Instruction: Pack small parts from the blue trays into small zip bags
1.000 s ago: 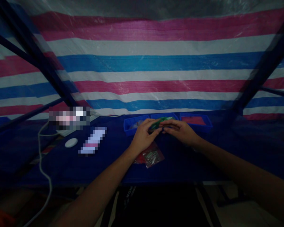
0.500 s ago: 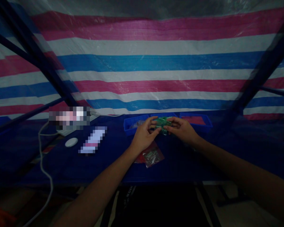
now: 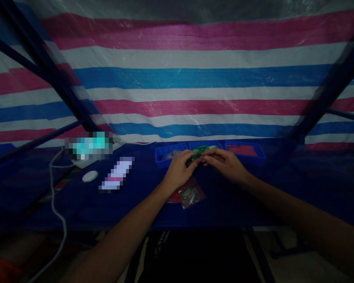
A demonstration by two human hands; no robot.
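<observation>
My left hand (image 3: 179,168) is closed, thumb and fingers pinching a small shiny green plastic packet (image 3: 195,156), mostly hidden by the fingers. My right hand (image 3: 229,164) meets it from the other side, its fingertips pressed together at the packet's edge. Just behind the fingers, more green packets (image 3: 205,148) lie in the middle blue tray (image 3: 220,144). Below my left wrist, a clear bag with small parts (image 3: 191,195) lies on the blue table (image 3: 224,208), partly over a red packet (image 3: 175,197).
A left blue tray (image 3: 159,156) holds clear bags; a right blue tray (image 3: 262,156) holds red packets (image 3: 241,150). At left lie a blurred-out phone (image 3: 117,175), a white round case (image 3: 90,176) and a white cable (image 3: 53,204). Blue frame posts (image 3: 327,90) flank a striped sheet.
The green packet, spread between both hands before, is now mostly covered by the fingers. My right hand has moved slightly left and down, and the fingertips have come together. Green packets now show in the middle tray.
</observation>
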